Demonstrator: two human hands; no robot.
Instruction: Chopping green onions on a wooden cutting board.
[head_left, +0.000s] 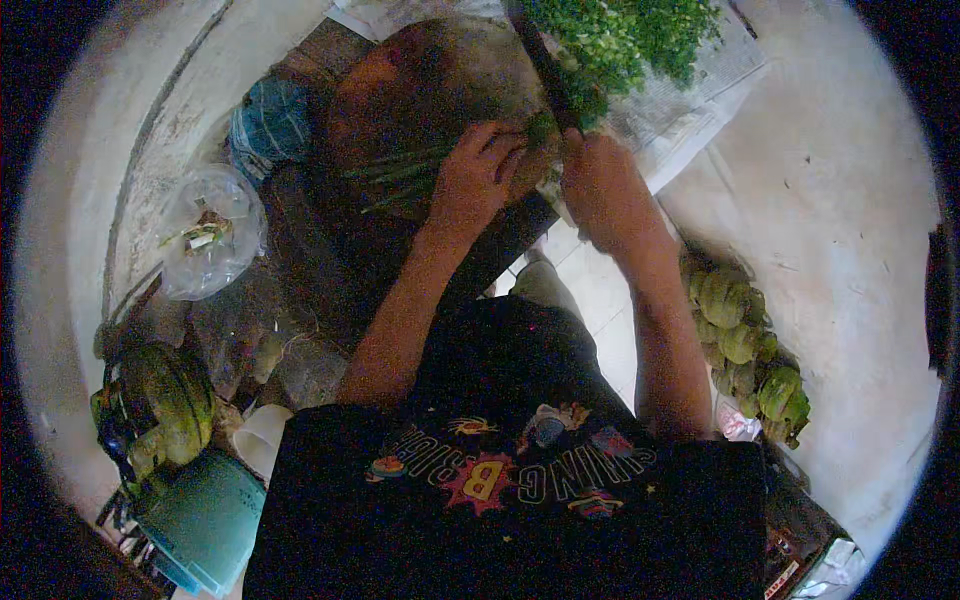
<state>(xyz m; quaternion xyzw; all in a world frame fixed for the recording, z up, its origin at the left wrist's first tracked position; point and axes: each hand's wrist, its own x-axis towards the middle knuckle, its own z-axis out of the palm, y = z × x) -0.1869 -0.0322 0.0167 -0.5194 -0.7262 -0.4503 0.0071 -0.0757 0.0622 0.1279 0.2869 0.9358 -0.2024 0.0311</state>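
My left hand (480, 176) presses with curled fingers on a bundle of long green stalks (397, 178), perhaps spring onions, lying across a dark round chopping board (450, 86). The stalks' tails stick out to the left of my wrist, and a short green end shows past my fingertips. In my right hand (609, 191) is a knife, its long dark blade (541, 64) pointing away from me just right of the left fingers. Whether its edge touches the stalks cannot be told. Beyond the blade, a heap of finely chopped greens (622, 45) rests on newspaper (694, 112).
A clear plastic bag (214, 232) with scraps lies at left, near a blue patterned cloth (271, 124). Green-brown gourds or squashes (169, 405) and a teal plastic box (206, 517) are at lower left. Several knobbly green fruits (731, 322) line the right side.
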